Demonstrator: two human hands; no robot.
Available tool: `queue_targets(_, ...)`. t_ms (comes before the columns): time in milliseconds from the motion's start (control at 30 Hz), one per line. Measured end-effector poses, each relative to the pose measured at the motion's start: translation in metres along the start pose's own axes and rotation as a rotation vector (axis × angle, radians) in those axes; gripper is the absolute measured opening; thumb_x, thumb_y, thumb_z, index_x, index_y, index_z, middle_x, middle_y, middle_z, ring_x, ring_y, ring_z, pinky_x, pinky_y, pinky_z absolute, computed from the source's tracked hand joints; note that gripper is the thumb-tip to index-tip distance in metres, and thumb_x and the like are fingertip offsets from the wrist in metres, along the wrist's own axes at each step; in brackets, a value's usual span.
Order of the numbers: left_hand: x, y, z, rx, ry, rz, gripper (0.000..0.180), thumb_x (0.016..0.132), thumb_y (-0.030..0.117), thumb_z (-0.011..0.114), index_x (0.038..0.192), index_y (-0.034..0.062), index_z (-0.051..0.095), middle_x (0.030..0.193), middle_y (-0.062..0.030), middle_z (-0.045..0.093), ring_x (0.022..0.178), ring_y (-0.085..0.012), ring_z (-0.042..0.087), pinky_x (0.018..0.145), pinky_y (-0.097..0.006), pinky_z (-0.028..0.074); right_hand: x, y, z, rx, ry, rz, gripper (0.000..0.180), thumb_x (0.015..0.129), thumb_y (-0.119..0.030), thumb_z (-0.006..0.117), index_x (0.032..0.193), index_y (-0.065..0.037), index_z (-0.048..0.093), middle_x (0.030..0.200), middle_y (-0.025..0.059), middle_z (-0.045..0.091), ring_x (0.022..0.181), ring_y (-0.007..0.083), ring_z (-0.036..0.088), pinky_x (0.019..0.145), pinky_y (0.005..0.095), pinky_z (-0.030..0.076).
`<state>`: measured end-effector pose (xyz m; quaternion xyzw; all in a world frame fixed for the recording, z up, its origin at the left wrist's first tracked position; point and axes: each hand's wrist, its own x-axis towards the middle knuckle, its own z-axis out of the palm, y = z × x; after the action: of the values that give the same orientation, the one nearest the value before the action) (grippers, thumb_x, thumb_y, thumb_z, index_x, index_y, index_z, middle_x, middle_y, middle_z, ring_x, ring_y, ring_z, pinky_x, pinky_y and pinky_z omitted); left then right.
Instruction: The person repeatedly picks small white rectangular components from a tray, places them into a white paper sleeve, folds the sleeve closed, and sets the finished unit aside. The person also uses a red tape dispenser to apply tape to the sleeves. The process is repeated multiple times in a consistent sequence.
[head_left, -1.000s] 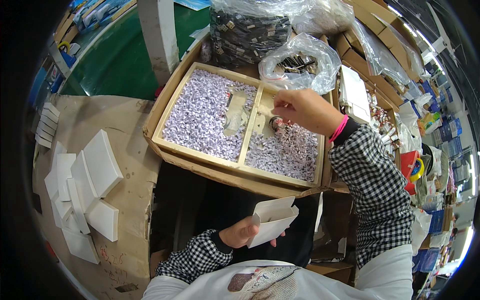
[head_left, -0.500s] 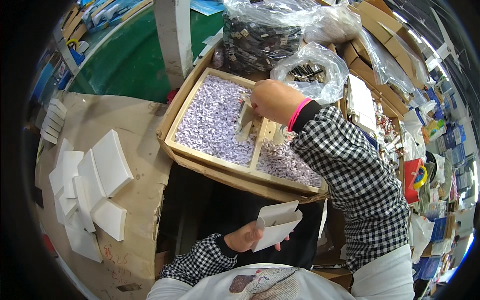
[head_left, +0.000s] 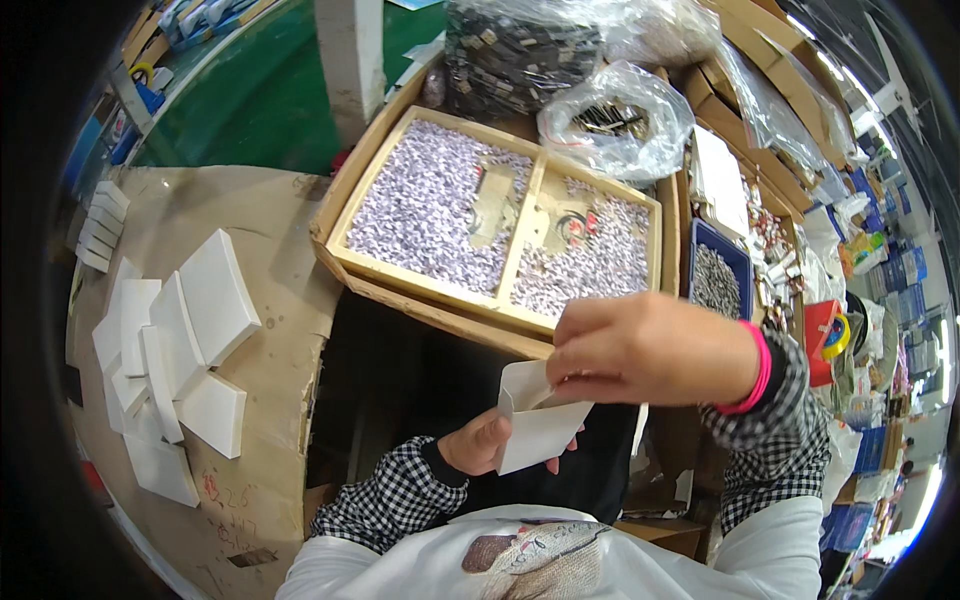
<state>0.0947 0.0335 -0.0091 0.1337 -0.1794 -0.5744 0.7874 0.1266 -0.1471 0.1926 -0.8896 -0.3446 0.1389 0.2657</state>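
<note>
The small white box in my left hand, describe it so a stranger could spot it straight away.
Start at the wooden tray of tiny purple pieces, then come down toward the checked sleeves. The small white box sits in the left hand, the right hand at its open top; the other white boxes lie stacked on cardboard.

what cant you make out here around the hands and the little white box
Head view only:
- Inside of the small white box: hidden by the right hand over its mouth.
- Right fingertips and anything pinched in them: hidden behind the box flap.
- Left hand: its fingers are covered by the box.
- Pieces in the wooden tray: too small to identify.
</note>
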Motion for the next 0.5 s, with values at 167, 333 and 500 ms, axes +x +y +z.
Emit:
queue_targets(167, 0.012, -0.011, 0.010, 0.012, -0.052, -0.084, 0.088, 0.074, 0.065, 0.064, 0.131, 0.0022, 0.040, 0.118, -0.0206, 0.053, 0.108, -0.0308, 0.056, 0.079, -0.043, 0.054, -0.035, -0.023, 0.023, -0.332, 0.021, 0.057, 0.023, 0.075, -0.010, 0.062, 0.098, -0.007, 0.061, 0.093, 0.0064, 0.059, 0.083, 0.0217, 0.063, 0.068, 0.0302, 0.053)
queue_targets(333, 0.026, -0.023, 0.021, 0.005, -0.077, -0.145, 0.088, 0.073, 0.067, 0.064, 0.132, 0.0054, 0.041, 0.117, -0.0205, 0.054, 0.107, -0.0326, 0.057, 0.078, -0.044, 0.054, -0.072, -0.032, 0.030, -0.312, 0.076, 0.138, 0.029, 0.076, -0.009, 0.059, 0.104, -0.006, 0.058, 0.101, 0.0072, 0.061, 0.087, 0.0225, 0.062, 0.073, 0.0303, 0.053)
queue_targets(500, 0.034, -0.029, 0.031, 0.027, -0.046, -0.149, 0.093, 0.072, 0.068, 0.063, 0.133, 0.0027, 0.038, 0.115, -0.0210, 0.054, 0.105, -0.0312, 0.057, 0.077, -0.043, 0.054, -0.102, -0.023, 0.031, -0.300, 0.220, 0.125, 0.024, 0.076, -0.008, 0.062, 0.100, -0.006, 0.061, 0.098, 0.0074, 0.063, 0.083, 0.0228, 0.063, 0.070, 0.0310, 0.053)
